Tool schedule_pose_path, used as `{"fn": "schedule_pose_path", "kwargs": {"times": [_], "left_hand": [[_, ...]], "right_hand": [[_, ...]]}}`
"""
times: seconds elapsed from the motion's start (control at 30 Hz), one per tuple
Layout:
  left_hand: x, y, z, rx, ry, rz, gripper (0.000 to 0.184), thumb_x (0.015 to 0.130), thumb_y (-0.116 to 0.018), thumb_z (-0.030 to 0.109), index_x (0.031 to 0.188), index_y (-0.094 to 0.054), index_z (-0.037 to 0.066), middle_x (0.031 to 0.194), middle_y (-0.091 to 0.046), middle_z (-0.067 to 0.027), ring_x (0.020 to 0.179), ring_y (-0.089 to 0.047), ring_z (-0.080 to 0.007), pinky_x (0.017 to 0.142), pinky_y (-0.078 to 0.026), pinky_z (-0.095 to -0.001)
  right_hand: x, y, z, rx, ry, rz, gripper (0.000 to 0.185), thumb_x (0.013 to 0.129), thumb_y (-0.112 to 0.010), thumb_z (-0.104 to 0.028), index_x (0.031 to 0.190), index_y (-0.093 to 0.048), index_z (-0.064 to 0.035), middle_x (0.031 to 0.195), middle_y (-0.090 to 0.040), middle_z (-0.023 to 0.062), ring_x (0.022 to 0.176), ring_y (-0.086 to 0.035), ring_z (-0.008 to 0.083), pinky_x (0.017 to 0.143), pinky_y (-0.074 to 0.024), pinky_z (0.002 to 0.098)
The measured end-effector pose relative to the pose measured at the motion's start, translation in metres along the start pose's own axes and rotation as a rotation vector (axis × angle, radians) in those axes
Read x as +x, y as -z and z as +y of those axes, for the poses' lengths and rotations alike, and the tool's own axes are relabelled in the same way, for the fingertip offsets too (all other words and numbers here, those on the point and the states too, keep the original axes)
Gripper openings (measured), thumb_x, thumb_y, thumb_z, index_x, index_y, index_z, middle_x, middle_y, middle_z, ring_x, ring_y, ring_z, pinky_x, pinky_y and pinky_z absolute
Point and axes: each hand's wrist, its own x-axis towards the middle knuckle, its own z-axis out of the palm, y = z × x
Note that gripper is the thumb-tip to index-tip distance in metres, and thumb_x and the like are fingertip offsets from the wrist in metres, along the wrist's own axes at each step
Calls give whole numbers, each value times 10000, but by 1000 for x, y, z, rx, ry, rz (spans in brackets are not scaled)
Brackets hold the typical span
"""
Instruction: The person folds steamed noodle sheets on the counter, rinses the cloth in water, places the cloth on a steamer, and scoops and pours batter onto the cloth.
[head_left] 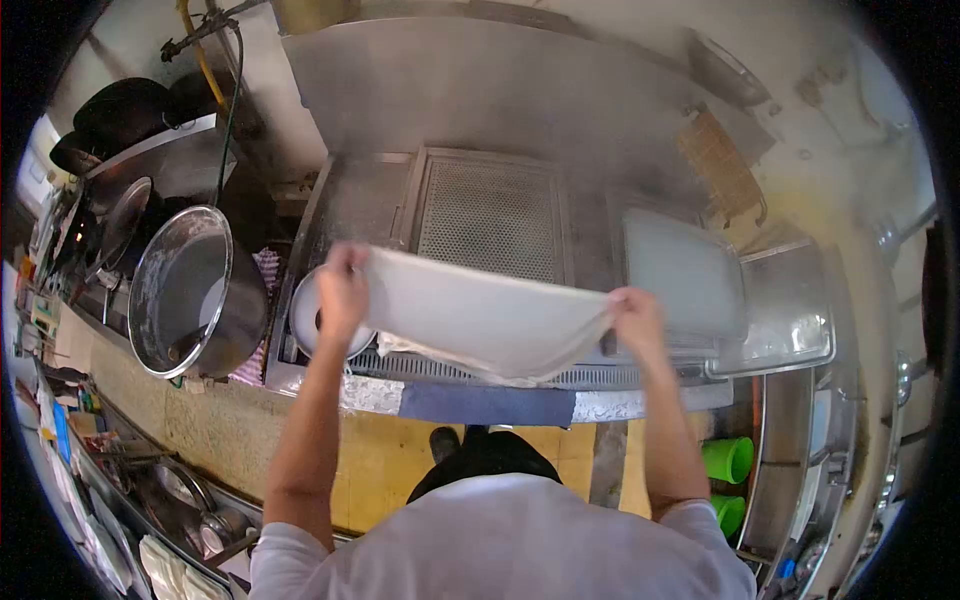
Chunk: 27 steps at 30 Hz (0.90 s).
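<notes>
A white cloth [470, 310] is stretched between my two hands above the front of a steel counter. My left hand [342, 292] grips its left upper corner, and my right hand [636, 318] grips the right one. The cloth's lower edge sags and folds over the slotted front strip. Behind it lies a square perforated metal plate [490, 215] set into the counter, its near part hidden by the cloth. A round white dish [304, 318] sits below my left hand, partly covered by it. Beyond my right hand is a pale rectangular tray [685, 275].
Left of the counter stands a large metal pot [245, 310] with pale liquid and a utensil inside. A shiny metal tray [790, 310] is at the right end. Green containers [728, 460] are below on the right. Steam blurs the back.
</notes>
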Motion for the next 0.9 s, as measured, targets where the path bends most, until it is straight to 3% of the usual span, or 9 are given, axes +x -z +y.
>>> {"fn": "schedule_pose_path", "kwargs": {"times": [0.03,0.07,0.17,0.37,0.47,0.67,0.77,0.87,0.9], "left_hand": [[-17,-25,-30,81,182,-118,181,878,-608,-21,1048,-664,6,908,-709,-224,827,-710,-379,753,-548,-416],[-32,-47,-53,69,174,-87,112,880,-653,23,979,-704,26,883,-698,-205,828,-684,-394,756,-537,-450],[-45,-91,-107,183,122,8,55,868,-700,83,904,-739,64,924,-694,-151,894,-655,-367,808,-515,-461],[-18,-131,-110,468,228,77,63,830,-764,211,844,-782,152,1064,-677,-37,1080,-604,-271,937,-440,-455],[6,-146,-108,497,185,107,59,814,-767,219,808,-787,164,1048,-668,-28,1084,-599,-256,953,-423,-461],[66,-185,-137,576,39,150,82,778,-766,213,806,-785,139,1047,-664,-35,1078,-600,-259,960,-421,-474],[99,-204,-146,541,21,124,96,785,-760,213,811,-782,124,1060,-662,-37,1080,-599,-257,966,-414,-480],[128,-220,-154,538,23,90,101,793,-753,213,818,-783,121,1077,-657,-37,1089,-598,-248,984,-407,-481],[136,-224,-156,535,34,79,101,797,-752,215,825,-787,125,1088,-655,-34,1095,-597,-245,993,-403,-480]], "right_hand": [[7,-29,31,-37,-43,0,167,907,-696,-152,969,-748,-6,849,-740,147,797,-703,243,741,-542,371],[13,-54,53,-72,-82,-1,180,881,-709,-161,952,-757,-2,864,-739,185,806,-715,282,752,-544,379],[37,-108,104,-17,-55,162,94,829,-736,-96,851,-768,-10,775,-723,140,710,-693,211,677,-540,362],[96,-135,115,-221,51,297,135,761,-734,-157,760,-772,-27,817,-711,212,807,-698,380,794,-551,452],[131,-139,125,-273,152,277,114,759,-734,-161,764,-781,-57,860,-706,185,890,-677,383,807,-528,495],[193,-149,113,-399,61,330,100,774,-728,-179,799,-793,-107,989,-703,136,1068,-622,402,846,-498,561],[229,-152,114,-449,-15,301,110,779,-740,-206,798,-790,-110,1012,-712,153,1057,-638,408,871,-513,543],[259,-143,84,-499,-184,84,200,817,-716,-283,888,-794,-112,1067,-719,167,1080,-650,409,900,-524,540],[276,-149,99,-626,-117,99,220,819,-705,-281,882,-792,-90,1041,-732,175,1017,-676,400,859,-539,524]]}}
